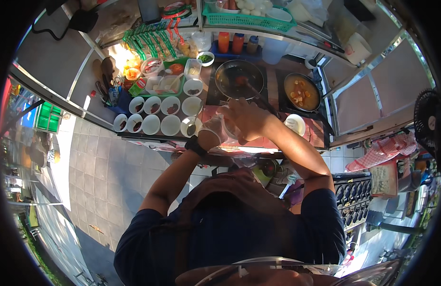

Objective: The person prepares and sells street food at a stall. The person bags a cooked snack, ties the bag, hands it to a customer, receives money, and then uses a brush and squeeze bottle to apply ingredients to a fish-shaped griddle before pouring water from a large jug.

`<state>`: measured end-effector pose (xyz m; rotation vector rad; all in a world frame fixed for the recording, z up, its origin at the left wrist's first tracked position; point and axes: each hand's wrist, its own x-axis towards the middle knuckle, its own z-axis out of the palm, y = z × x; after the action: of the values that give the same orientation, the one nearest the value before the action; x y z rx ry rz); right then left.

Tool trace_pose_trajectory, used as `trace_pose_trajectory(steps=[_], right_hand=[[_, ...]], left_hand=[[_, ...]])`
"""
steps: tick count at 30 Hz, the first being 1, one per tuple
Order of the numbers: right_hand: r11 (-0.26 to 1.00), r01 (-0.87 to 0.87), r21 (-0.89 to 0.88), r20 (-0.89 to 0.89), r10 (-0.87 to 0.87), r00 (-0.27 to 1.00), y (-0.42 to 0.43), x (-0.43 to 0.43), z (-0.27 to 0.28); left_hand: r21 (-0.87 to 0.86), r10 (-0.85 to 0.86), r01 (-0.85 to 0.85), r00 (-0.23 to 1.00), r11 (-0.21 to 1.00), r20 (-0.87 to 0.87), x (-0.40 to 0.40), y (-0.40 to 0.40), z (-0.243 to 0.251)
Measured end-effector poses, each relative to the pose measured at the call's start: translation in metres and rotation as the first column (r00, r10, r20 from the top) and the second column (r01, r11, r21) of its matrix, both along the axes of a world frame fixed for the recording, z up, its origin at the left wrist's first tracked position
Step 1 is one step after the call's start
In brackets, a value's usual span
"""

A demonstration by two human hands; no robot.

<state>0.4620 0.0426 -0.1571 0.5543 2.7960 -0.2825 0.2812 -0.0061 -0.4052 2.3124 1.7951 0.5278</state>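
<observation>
My left hand, with a dark band at its wrist, is at the counter's front edge. My right hand reaches in from the other side, and between them both hands grip a clear plastic container, partly covered by the fingers; its contents cannot be made out. Just left of my left hand a white bowl has a spoon in it. Beyond my right hand stands a dark wok, with a long-handled utensil resting in it. A white tub with pale contents stands right of my right forearm.
Several white bowls line the counter's left side, some with dark red paste. A pan of orange broth sits on the right burner. Behind are a green tray of containers, sauce bottles and a shelf basket. Glass panels flank the counter.
</observation>
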Motion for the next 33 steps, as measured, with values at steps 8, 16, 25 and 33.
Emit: trace_pose_trajectory(steps=[8,16,25,33], right_hand=[[0.994,0.077,-0.072,-0.09,-0.083,0.992,0.022,-0.006,-0.141],[0.905,0.422,-0.059,-0.589,-0.373,0.717,0.004,0.037,-0.144],[0.897,0.39,-0.208,-0.583,-0.434,0.687,0.043,0.042,-0.014],[0.934,0.131,0.332,-0.881,0.257,0.398,0.1,-0.177,0.193]], left_hand=[[-0.554,0.242,0.047,0.867,0.831,0.436,0.001,-0.002,0.042],[-0.418,0.295,-0.151,0.906,0.896,0.305,0.002,-0.022,0.057],[0.549,-0.064,0.115,0.992,0.828,-0.11,-0.005,-0.011,0.148],[0.868,-0.015,-0.269,0.953,0.416,0.303,-0.129,0.057,0.346]])
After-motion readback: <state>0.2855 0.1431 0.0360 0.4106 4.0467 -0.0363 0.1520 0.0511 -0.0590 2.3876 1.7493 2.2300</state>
